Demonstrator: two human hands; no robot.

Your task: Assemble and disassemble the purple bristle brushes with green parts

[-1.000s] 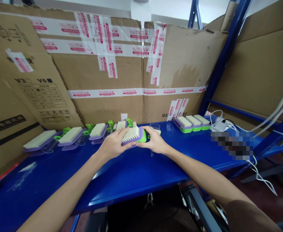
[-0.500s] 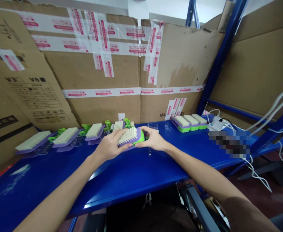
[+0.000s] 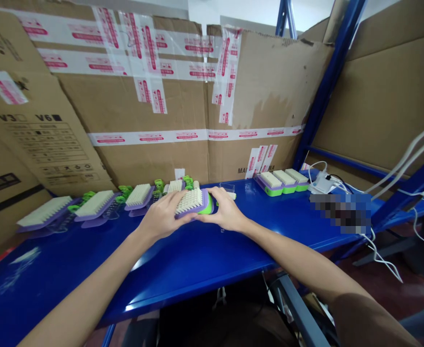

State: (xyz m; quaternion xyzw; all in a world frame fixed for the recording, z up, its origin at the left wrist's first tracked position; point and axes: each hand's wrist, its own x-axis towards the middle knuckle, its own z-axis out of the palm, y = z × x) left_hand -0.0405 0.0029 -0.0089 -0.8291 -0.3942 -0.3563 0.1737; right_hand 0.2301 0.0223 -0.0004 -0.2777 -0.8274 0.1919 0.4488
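Note:
Between my two hands is a scrub brush [image 3: 190, 202] with cream bristles facing up and a purple and green body. My left hand [image 3: 163, 214] wraps round its left end. My right hand [image 3: 224, 209] is closed on the green right end, thumb at the front and fingers over the back. Just behind my right hand lies a clear plastic piece [image 3: 227, 189], and a small spring shows below that hand, partly hidden. Another bristle block [image 3: 174, 186] sits behind my left hand, with a green part [image 3: 187, 182] beside it.
Along the left of the blue table [image 3: 154, 270] lie several purple brush pieces [image 3: 95, 203] with green parts and springs. Three finished-looking brushes [image 3: 284, 179] stand side by side at the back right. White cables and a plug [image 3: 322, 183] lie right of them. Cardboard [image 3: 154, 106] walls the back.
My right hand has shifted slightly left along the brush and covers more of its green end and of the spring below. The view has turned a little.

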